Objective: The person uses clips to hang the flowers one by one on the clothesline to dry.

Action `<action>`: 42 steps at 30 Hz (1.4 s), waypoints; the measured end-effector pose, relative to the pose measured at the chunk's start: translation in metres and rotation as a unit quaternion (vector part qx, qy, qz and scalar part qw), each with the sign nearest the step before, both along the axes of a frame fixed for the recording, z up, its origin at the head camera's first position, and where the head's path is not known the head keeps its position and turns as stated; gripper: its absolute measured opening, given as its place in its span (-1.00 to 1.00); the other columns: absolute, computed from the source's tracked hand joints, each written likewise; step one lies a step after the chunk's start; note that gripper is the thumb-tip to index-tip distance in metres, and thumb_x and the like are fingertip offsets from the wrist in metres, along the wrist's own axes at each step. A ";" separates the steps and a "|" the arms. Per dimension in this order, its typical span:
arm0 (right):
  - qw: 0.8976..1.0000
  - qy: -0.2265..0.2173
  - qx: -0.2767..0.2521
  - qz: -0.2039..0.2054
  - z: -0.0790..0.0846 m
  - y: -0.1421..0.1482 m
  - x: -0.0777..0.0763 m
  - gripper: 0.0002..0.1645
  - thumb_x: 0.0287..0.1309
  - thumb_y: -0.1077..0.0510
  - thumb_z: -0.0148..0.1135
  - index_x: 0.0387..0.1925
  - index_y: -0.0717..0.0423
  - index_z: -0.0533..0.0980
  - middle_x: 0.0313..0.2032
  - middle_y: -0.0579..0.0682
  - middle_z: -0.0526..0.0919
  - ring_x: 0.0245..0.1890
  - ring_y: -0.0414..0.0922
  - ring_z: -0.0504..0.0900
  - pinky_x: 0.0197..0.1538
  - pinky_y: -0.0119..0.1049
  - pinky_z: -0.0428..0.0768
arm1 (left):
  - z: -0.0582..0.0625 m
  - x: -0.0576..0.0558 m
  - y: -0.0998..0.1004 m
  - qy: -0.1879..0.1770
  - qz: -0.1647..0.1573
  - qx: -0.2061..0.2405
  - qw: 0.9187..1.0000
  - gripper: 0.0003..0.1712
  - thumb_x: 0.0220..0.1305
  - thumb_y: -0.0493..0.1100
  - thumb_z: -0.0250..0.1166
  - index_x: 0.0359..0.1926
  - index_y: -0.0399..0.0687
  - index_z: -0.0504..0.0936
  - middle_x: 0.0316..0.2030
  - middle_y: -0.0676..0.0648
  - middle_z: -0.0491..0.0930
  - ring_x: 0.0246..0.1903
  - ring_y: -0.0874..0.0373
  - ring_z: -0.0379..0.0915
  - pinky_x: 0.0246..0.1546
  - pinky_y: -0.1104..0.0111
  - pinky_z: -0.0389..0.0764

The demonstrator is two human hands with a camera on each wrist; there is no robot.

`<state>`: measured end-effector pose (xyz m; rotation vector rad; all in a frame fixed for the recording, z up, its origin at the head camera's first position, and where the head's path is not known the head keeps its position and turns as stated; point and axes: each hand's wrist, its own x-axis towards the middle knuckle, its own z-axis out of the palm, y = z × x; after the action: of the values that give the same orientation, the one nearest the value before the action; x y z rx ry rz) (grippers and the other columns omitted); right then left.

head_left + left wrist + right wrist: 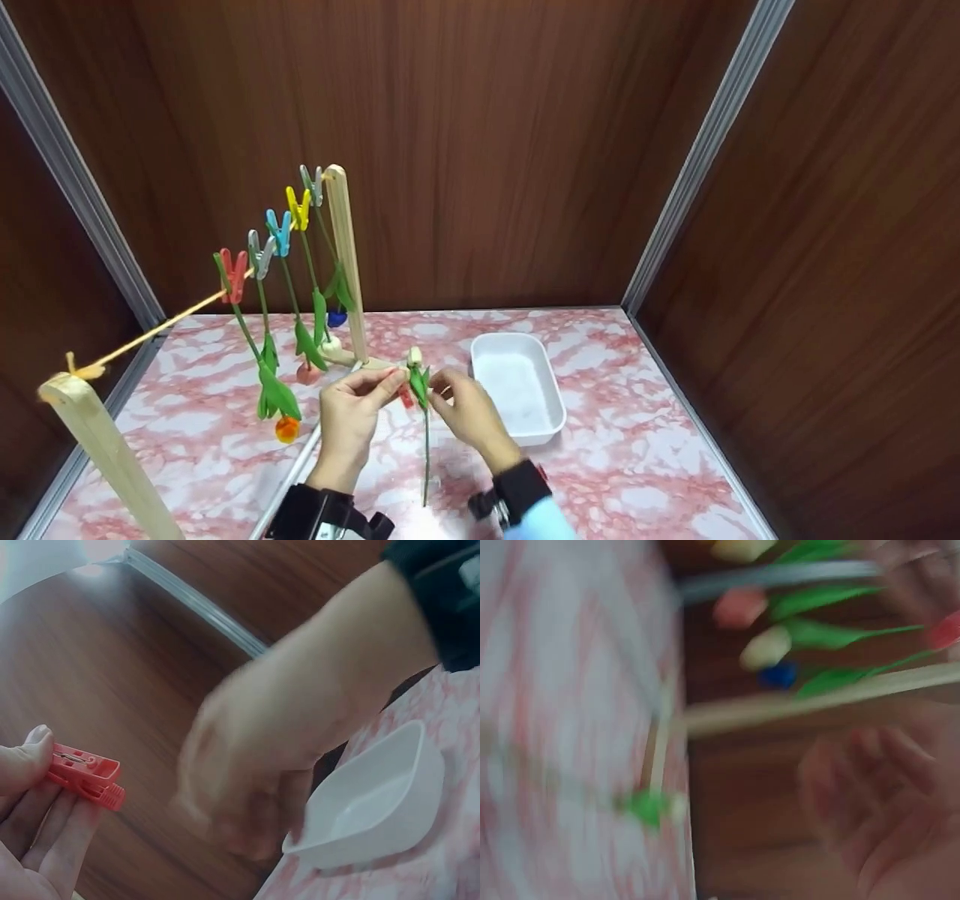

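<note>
My left hand point(351, 420) pinches a red clothespin point(84, 774) between thumb and fingers; its handles point away from the palm in the left wrist view. Close on its right is my right hand point(471, 416), fingers loosely bent with nothing between them, blurred in both wrist views. Between the two hands in the head view, a cream artificial tulip point(418, 379) with green leaves lies on the table, its stem towards me. To the left, several tulips hang head down from a string point(180, 316), held by coloured clothespins; the nearest clothespin point(234, 276) is red.
Two wooden posts carry the string, one near post point(112, 457) at left and one far post point(346, 262). A white plastic tub point(561, 412) stands right of my right hand on the pink marbled table point(637, 480). Brown panels enclose the back and sides.
</note>
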<state>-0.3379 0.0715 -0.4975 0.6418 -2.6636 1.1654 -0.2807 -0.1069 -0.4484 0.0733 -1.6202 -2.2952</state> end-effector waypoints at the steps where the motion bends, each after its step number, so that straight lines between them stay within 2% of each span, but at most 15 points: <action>1: 0.996 0.039 0.076 -0.015 -0.004 0.000 -0.006 -0.83 0.35 0.23 0.45 -0.06 0.13 0.69 -0.14 0.06 0.81 -0.15 -0.04 0.81 -0.10 -0.23 0.80 | 0.000 0.000 -0.002 -0.001 0.002 0.001 1.000 -0.76 0.22 -0.44 0.57 -0.15 -0.57 0.78 -0.39 0.05 0.87 -0.39 0.28 0.81 -0.17 0.38 0.86; 3: 0.973 0.092 0.208 -0.033 -0.013 -0.002 -0.015 -0.76 0.20 0.27 0.53 -0.08 0.08 0.73 -0.15 0.02 0.80 -0.14 0.01 0.81 -0.10 -0.16 0.81 | 0.001 0.000 -0.004 -0.003 0.006 0.000 1.000 -0.80 0.24 -0.47 0.53 -0.15 -0.57 0.78 -0.42 0.09 0.85 -0.40 0.30 0.80 -0.19 0.40 0.86; 4: 0.956 0.116 0.268 -0.038 -0.018 -0.004 -0.019 -0.73 0.16 0.28 0.54 -0.09 0.04 0.74 -0.14 0.01 0.79 -0.15 0.02 0.80 -0.12 -0.14 0.82 | 0.001 0.000 -0.005 -0.004 0.008 -0.002 1.000 -0.82 0.25 -0.48 0.52 -0.15 -0.57 0.78 -0.43 0.11 0.85 -0.40 0.31 0.79 -0.19 0.41 0.85; 9: 0.849 0.220 0.480 -0.034 -0.048 -0.020 -0.029 -0.81 0.28 0.18 0.42 -0.14 -0.15 0.80 -0.10 -0.14 0.78 -0.14 -0.10 0.75 -0.15 -0.24 0.78 | 0.001 0.000 -0.005 0.000 0.014 -0.024 1.000 -0.80 0.25 -0.49 0.52 -0.14 -0.60 0.77 -0.43 0.15 0.84 -0.39 0.33 0.77 -0.22 0.44 0.84; 10: 0.827 0.236 0.510 -0.028 -0.053 -0.023 -0.029 -0.82 0.31 0.14 0.39 -0.15 -0.18 0.81 -0.09 -0.17 0.77 -0.13 -0.13 0.74 -0.12 -0.27 0.75 | 0.001 0.000 -0.005 0.002 0.015 -0.029 0.999 -0.79 0.24 -0.49 0.52 -0.14 -0.61 0.77 -0.43 0.15 0.84 -0.40 0.33 0.77 -0.22 0.44 0.84; 12: 0.793 0.249 0.556 -0.010 -0.063 -0.028 -0.031 -0.82 0.35 0.08 0.34 -0.15 -0.25 0.81 -0.06 -0.24 0.77 -0.04 -0.18 0.73 0.04 -0.30 0.72 | 0.000 0.000 -0.004 0.006 0.018 -0.038 0.999 -0.79 0.23 -0.50 0.52 -0.14 -0.62 0.77 -0.43 0.15 0.83 -0.40 0.33 0.76 -0.23 0.44 0.83; 16: 0.743 0.257 0.617 0.032 -0.077 -0.032 -0.032 -0.80 0.40 0.01 0.28 -0.21 -0.34 0.80 -0.11 -0.32 0.80 0.08 -0.21 0.68 0.37 -0.30 0.57 | 0.000 0.000 -0.005 0.006 0.015 -0.046 0.999 -0.75 0.22 -0.48 0.54 -0.12 -0.62 0.76 -0.43 0.12 0.84 -0.40 0.33 0.77 -0.21 0.43 0.84; 18: 0.731 0.270 0.624 0.052 -0.083 -0.033 -0.034 -0.80 0.39 -0.02 0.29 -0.25 -0.37 0.79 -0.17 -0.34 0.82 0.06 -0.22 0.66 0.41 -0.31 0.53 | 0.001 0.000 -0.005 0.004 0.015 -0.049 0.999 -0.74 0.21 -0.46 0.55 -0.12 -0.60 0.77 -0.41 0.08 0.86 -0.40 0.32 0.78 -0.20 0.42 0.85; 20: 0.726 0.287 0.621 0.064 -0.086 -0.033 -0.035 -0.84 0.36 -0.04 0.34 -0.30 -0.39 0.79 -0.23 -0.35 0.82 -0.02 -0.21 0.65 0.33 -0.34 0.54 | 0.002 0.000 -0.006 0.001 0.017 -0.054 0.998 -0.74 0.21 -0.45 0.57 -0.12 -0.58 0.78 -0.40 0.05 0.86 -0.40 0.32 0.78 -0.19 0.42 0.85; 24: 0.739 0.310 0.592 0.085 -0.088 -0.030 -0.036 -0.91 0.26 -0.04 0.44 -0.34 -0.37 0.79 -0.30 -0.32 0.80 -0.16 -0.23 0.66 0.13 -0.40 0.62 | 0.004 -0.001 -0.007 -0.005 0.017 -0.061 0.998 -0.75 0.21 -0.43 0.57 -0.12 -0.56 0.79 -0.39 0.05 0.87 -0.40 0.32 0.78 -0.19 0.43 0.84; 28: 0.769 0.325 0.539 0.112 -0.087 -0.026 -0.036 -0.92 0.25 0.04 0.44 -0.27 -0.27 0.78 -0.29 -0.26 0.80 -0.27 -0.24 0.73 -0.11 -0.42 0.73 | 0.013 0.000 -0.007 -0.006 0.013 -0.070 0.997 -0.76 0.22 -0.44 0.56 -0.11 -0.55 0.79 -0.37 0.00 0.87 -0.40 0.32 0.78 -0.19 0.44 0.84; 31: 0.804 0.327 0.482 0.119 -0.081 -0.024 -0.037 -0.91 0.26 0.11 0.43 -0.23 -0.18 0.75 -0.27 -0.21 0.78 -0.35 -0.24 0.74 -0.31 -0.42 0.74 | 0.024 0.000 -0.010 -0.006 0.020 -0.107 0.994 -0.78 0.23 -0.41 0.57 -0.13 -0.48 0.82 -0.33 -0.10 0.88 -0.40 0.33 0.77 -0.21 0.47 0.82; 36: 0.880 0.304 0.350 0.104 -0.057 -0.026 -0.040 -0.92 0.28 0.18 0.46 -0.24 -0.06 0.69 -0.29 -0.14 0.75 -0.43 -0.22 0.74 -0.43 -0.46 0.67 | 0.048 0.002 -0.017 0.004 0.045 -0.183 0.982 -0.84 0.22 -0.30 0.62 -0.19 -0.28 0.88 -0.29 -0.20 0.89 -0.42 0.34 0.74 -0.28 0.52 0.76; 39: 0.928 0.257 0.251 0.097 -0.040 -0.030 -0.040 -0.93 0.34 0.22 0.43 -0.22 -0.02 0.67 -0.30 -0.11 0.73 -0.42 -0.24 0.70 -0.39 -0.46 0.64 | 0.064 0.003 -0.022 0.017 0.059 -0.202 0.977 -0.86 0.19 -0.28 0.65 -0.24 -0.22 0.90 -0.32 -0.19 0.88 -0.45 0.34 0.73 -0.32 0.51 0.74; 42: 0.964 0.196 0.158 0.090 -0.022 -0.036 -0.038 -0.93 0.42 0.21 0.36 -0.14 0.00 0.70 -0.26 -0.08 0.76 -0.35 -0.26 0.67 -0.28 -0.45 0.66 | 0.083 0.006 -0.028 0.031 0.078 -0.222 0.972 -0.88 0.19 -0.26 0.65 -0.27 -0.19 0.90 -0.34 -0.19 0.88 -0.49 0.37 0.70 -0.39 0.51 0.70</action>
<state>-0.3760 0.0353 -0.5196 1.0612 -2.4949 0.5656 -0.2751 -0.1354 -0.3652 0.0203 -1.9749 -1.7584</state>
